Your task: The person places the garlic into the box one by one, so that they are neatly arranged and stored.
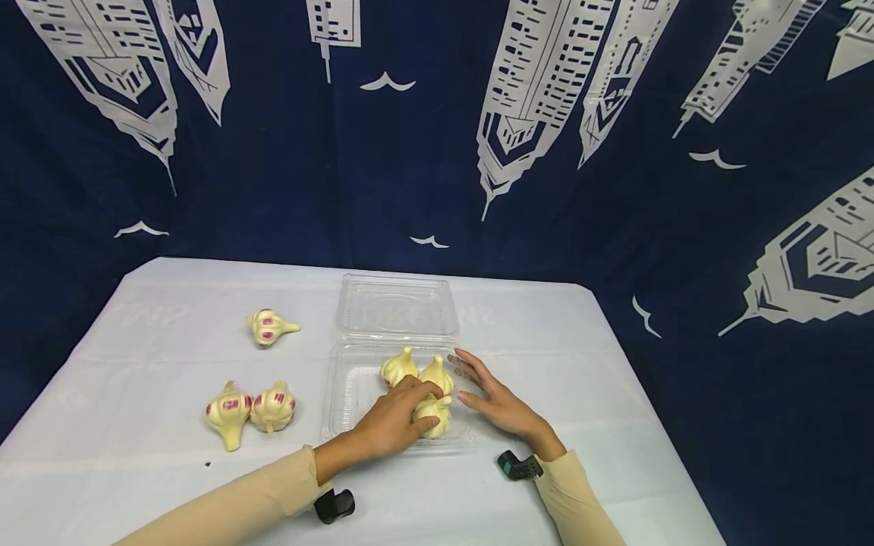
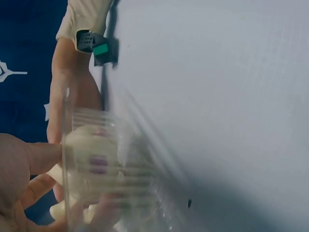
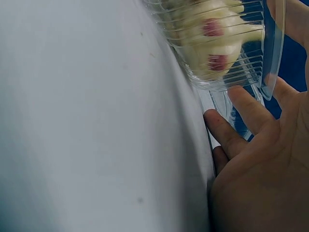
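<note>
A clear plastic clamshell container (image 1: pixel 351 390) lies on the table with its lid folded back. Three pale garlic bulbs are grouped in its right half: two at the back, a bulb (image 1: pixel 398 368) and another (image 1: pixel 437 371), and a front bulb (image 1: pixel 432 418). My left hand (image 1: pixel 391 421) reaches over the front rim, thumb and fingers curled round the front bulb. Through the ribbed wall, the left wrist view shows a bulb (image 2: pixel 94 154) with a purple mark. My right hand (image 1: pixel 504 406) is at the container's right side, fingers spread, its fingertips (image 3: pixel 236 92) right by the wall.
Left of the container, two garlic bulbs lie side by side, one (image 1: pixel 228 413) and its neighbour (image 1: pixel 273 407). A single bulb (image 1: pixel 268 327) lies farther back. The lid (image 1: pixel 399 305) extends behind the container. A dark blue printed curtain (image 1: pixel 410 167) hangs behind the white table (image 1: pixel 567 341).
</note>
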A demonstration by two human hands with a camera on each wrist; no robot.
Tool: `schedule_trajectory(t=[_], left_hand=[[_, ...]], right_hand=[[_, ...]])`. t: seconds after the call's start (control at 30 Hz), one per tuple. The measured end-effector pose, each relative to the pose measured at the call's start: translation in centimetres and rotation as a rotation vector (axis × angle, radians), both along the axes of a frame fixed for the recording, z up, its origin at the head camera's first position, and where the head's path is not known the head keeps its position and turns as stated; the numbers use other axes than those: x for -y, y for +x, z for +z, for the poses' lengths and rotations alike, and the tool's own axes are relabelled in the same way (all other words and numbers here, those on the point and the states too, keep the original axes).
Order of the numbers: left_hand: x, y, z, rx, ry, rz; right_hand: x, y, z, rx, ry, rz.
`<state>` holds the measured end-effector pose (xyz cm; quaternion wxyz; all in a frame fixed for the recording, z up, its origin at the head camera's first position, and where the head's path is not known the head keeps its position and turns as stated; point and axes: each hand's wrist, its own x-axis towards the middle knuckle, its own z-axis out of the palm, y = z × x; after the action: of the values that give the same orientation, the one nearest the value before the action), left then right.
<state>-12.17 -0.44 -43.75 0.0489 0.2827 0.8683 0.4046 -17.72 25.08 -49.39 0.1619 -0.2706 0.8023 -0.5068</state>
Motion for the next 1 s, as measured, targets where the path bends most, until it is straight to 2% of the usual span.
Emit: schedule_trajectory(t=[0.1,0.27,0.47,0.67,1.0], left_hand=[[-0.5,0.0,-0.3,0.002,0.025,0.011],[-1.0,0.0,-0.8,0.008,0.074,-0.006],[-1.2,0.0,-1.0,0.001,0.058,0.011],[-1.2,0.1,-0.8,-0.025,0.048,0.018],[-0.6,0.1,-0.1,-0.027,0.044,0.024]], right_hand=[[0.0,0.0,0.0,-0.006,-0.003,0.001],[-0.1,0.1,0.1,-0.012,-0.01,0.007],[-0.2,0.0,0.0,-0.002,-0.013,0.015],[-0.2,-0.1,-0.1,-0.006,-0.015,0.017],[-0.2,-0.1,0.0,-0.01,-0.02,0.014]])
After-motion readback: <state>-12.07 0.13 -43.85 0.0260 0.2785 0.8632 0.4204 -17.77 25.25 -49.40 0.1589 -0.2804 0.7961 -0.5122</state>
